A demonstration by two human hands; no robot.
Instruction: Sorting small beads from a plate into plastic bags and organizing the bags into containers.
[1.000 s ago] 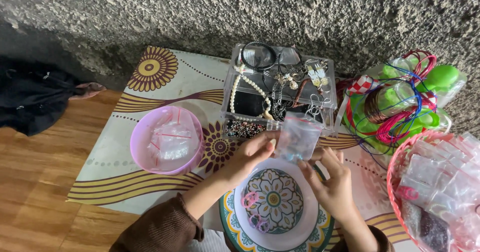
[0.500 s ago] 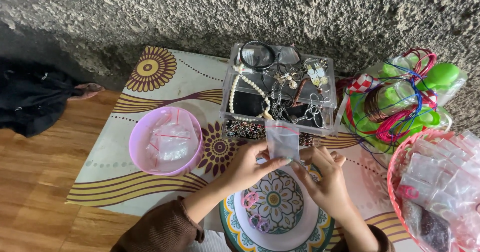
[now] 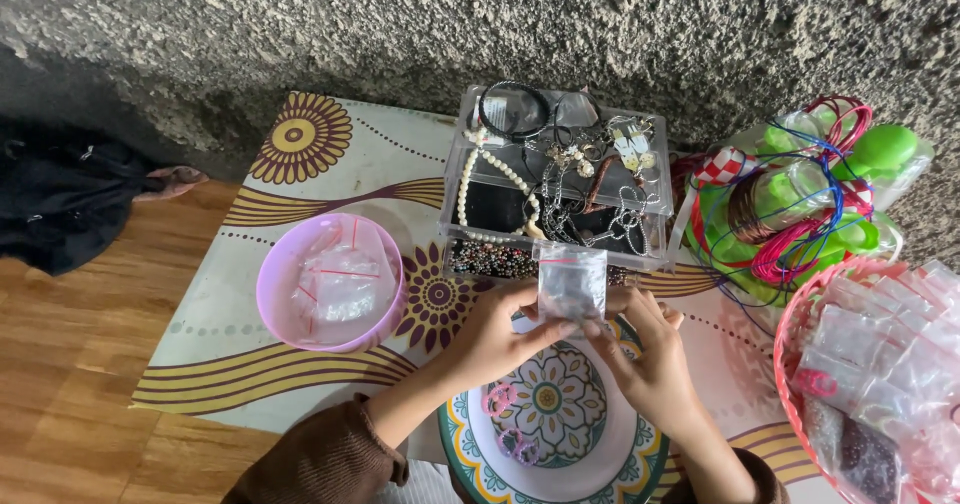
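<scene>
My left hand [image 3: 497, 336] and my right hand [image 3: 645, 355] together hold a small clear zip bag [image 3: 571, 282] upright above a patterned plate [image 3: 480, 459]. Each hand pinches a lower corner of the bag. Small pink rings [image 3: 500, 400] lie on the plate under my left wrist. Just beyond the bag stands a clear plastic box [image 3: 478, 172] filled with necklaces, chains and beads.
A pink bowl [image 3: 282, 269] with clear zip bags sits to the left on a patterned mat [image 3: 230, 304]. A red basket [image 3: 795, 349] of small bags is at the right. Green containers with coloured cords [image 3: 800, 214] stand behind it. A rough wall runs along the back.
The bag has moved left and down towards me and now stands upright between both hands. My hands have closed in on its lower corners.
</scene>
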